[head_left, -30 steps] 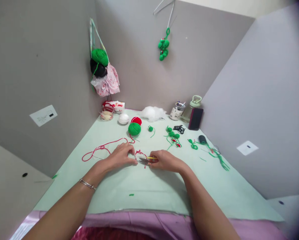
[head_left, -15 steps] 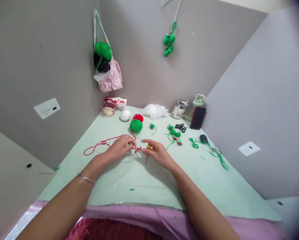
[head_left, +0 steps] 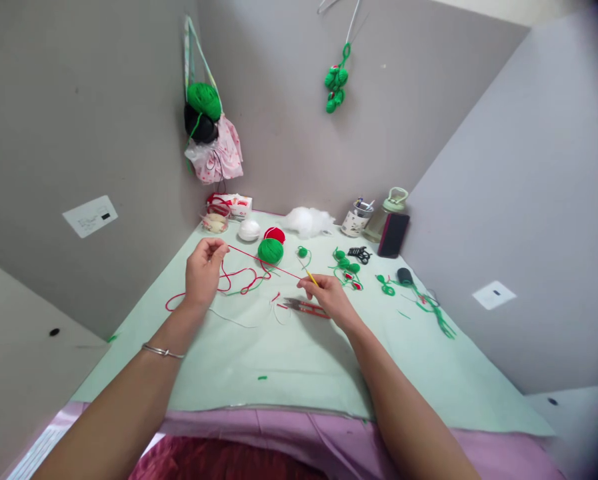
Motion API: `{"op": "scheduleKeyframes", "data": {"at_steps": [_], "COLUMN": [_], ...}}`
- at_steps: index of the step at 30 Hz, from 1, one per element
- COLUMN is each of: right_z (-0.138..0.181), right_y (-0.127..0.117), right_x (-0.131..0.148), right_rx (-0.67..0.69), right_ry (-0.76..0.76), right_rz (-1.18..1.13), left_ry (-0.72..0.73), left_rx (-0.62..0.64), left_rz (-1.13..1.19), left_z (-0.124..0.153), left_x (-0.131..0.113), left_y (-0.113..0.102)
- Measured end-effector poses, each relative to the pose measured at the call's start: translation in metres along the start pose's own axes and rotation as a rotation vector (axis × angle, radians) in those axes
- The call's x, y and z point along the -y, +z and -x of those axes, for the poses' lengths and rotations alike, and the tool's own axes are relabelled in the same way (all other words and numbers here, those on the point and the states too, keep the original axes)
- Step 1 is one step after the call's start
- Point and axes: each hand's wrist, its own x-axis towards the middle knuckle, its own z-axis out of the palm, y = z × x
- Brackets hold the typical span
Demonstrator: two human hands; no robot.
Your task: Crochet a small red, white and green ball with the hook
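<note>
My left hand (head_left: 203, 272) is raised over the mint-green mat (head_left: 299, 360), its fingers pinched on a red yarn strand (head_left: 263, 260) that runs taut to my right hand (head_left: 329, 295). That hand is closed on a yellow crochet hook (head_left: 309, 276) and on the yarn's other end. More of the red yarn lies looped on the mat under the left hand. Red-handled thread snips (head_left: 306, 307) lie on the mat just left of my right hand. A green yarn ball (head_left: 270, 251) sits behind the strand.
At the back stand a white ball (head_left: 249, 230), a red ball (head_left: 275, 234), white stuffing (head_left: 306, 221), a pen cup (head_left: 353, 222), a bottle (head_left: 386, 215) and a dark phone (head_left: 393, 235). Green crochet pieces (head_left: 347, 269) lie to the right. A bag with yarn (head_left: 207, 137) hangs on the wall.
My left hand has lifted up and to the left, drawing the red yarn taut. My right hand has moved right with the hook, and the snips now lie uncovered on the mat.
</note>
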Motion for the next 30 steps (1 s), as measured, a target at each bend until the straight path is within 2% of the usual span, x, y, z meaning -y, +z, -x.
{"op": "scheduleKeyframes", "data": {"at_steps": [5,9,11,15,17,20,26,30], "right_z": [0.0,0.007,0.01,0.012,0.011,0.01,0.011,0.008], "right_y": [0.007,0.022,0.03,0.035,0.033,0.03,0.036,0.04], "right_x": [-0.002,0.002,0.005,0.007,0.007,0.005,-0.003,-0.005], "right_rx": [-0.05,0.023,0.079,0.143,0.147,0.136,0.094,0.086], "right_ry": [-0.013,-0.022,-0.029,-0.045,-0.044,-0.042,-0.093,-0.137], "right_rz": [-0.021,-0.049,-0.059,-0.059,-0.042,0.009,0.245,0.381], "left_ry": [0.015,0.076,0.1,0.068,0.033,-0.015,-0.06,-0.088], "left_rx": [0.09,0.166,0.277,0.604,0.682,0.642,0.343,0.221], "left_rz": [0.023,-0.005,-0.014,0.014,0.033,0.045,0.087,0.133], "left_z": [0.01,0.023,0.031,0.046,0.048,0.044,0.03,0.026], "left_x": [-0.003,-0.011,-0.016,-0.021,-0.021,-0.02,-0.019,-0.018], "left_y": [0.01,0.016,0.02,0.027,0.028,0.026,0.019,0.019]}}
